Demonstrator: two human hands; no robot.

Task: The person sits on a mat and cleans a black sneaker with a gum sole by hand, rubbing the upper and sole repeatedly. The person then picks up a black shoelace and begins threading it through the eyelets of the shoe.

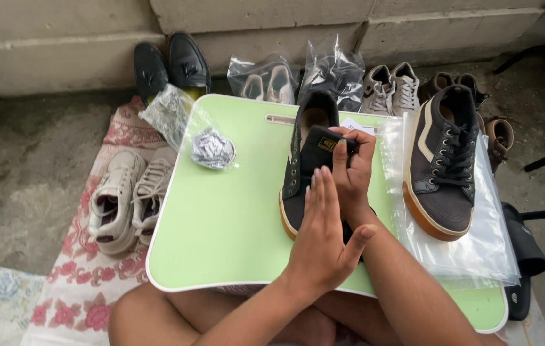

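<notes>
currently right hand (351, 168) pinches the tongue (321, 146) of a dark shoe (303, 173) on the green tray (221, 218); left hand (321, 238) lies flat on it, fingers straight and open.

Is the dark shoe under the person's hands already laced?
No, the dark shoe under the hands shows bare eyelets, while the right hand pulls its tongue; the other dark shoe has laces.

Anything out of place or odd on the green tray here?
One mismatch: the dark shoe under both hands has no laces, its eyelets empty, while its mate on the clear bag is fully laced. Nothing looks spilled or damaged.
</notes>
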